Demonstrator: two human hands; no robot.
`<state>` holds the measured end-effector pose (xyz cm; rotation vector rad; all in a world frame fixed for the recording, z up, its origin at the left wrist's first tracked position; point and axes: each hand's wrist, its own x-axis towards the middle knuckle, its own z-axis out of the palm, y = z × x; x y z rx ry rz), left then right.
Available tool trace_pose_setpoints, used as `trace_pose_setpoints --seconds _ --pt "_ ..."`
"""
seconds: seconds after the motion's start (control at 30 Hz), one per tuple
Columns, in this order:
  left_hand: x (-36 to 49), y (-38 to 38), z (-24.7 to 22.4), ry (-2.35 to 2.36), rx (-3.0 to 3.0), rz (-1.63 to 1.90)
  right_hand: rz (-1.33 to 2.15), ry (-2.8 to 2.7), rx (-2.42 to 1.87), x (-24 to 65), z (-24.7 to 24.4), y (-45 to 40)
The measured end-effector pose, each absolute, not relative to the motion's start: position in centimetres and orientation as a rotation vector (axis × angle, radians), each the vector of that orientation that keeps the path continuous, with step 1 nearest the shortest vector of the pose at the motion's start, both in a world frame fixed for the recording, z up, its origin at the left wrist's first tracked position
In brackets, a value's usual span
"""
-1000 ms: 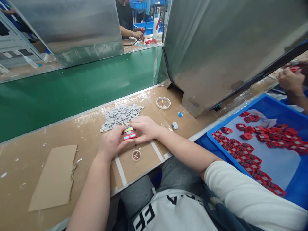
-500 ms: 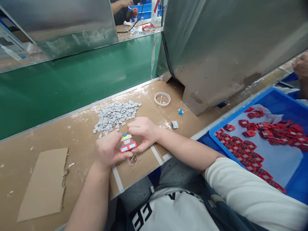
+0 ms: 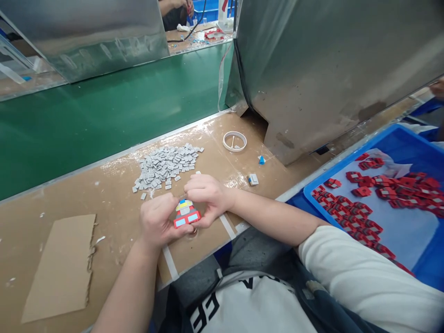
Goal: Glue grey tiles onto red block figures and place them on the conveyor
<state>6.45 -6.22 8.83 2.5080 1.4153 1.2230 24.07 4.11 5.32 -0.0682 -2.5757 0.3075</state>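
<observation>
Between my two hands is a small red, grey and yellow toy piece point(image 3: 187, 216) with two pale blue panels on its front and a bit of blue on top. My left hand point(image 3: 158, 216) grips its left side, the thumb along the lower edge. Closed on the right side is my right hand point(image 3: 209, 198), its thumb near the lower right corner. A small round dish point(image 3: 193, 232) is mostly hidden behind my left thumb. Just beyond my hands lies a heap of small grey rectangular pieces point(image 3: 166, 164).
A white ring point(image 3: 225, 141) with a thin stick inside, a blue cone-shaped bit point(image 3: 261, 160) and a small grey block point(image 3: 253, 179) lie right of the heap. A blue tray point(image 3: 308, 190) of red pieces stands at right. Torn cardboard point(image 3: 58, 268) lies left. Metal panels point(image 3: 329, 69) rise behind.
Both hands, still holding the toy piece, have moved slightly down and to the right in view. The small dish is now more covered.
</observation>
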Motion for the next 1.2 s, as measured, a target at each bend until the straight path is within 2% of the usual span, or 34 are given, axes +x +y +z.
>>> trace_pose_setpoints --seconds 0.9,1.2 --pt "6.5 -6.2 8.8 1.407 2.560 1.211 0.394 -2.489 -0.032 23.9 4.2 4.4" --pt "4.7 -6.0 8.2 1.683 2.487 0.941 0.382 -2.404 -0.255 24.1 5.4 6.0"
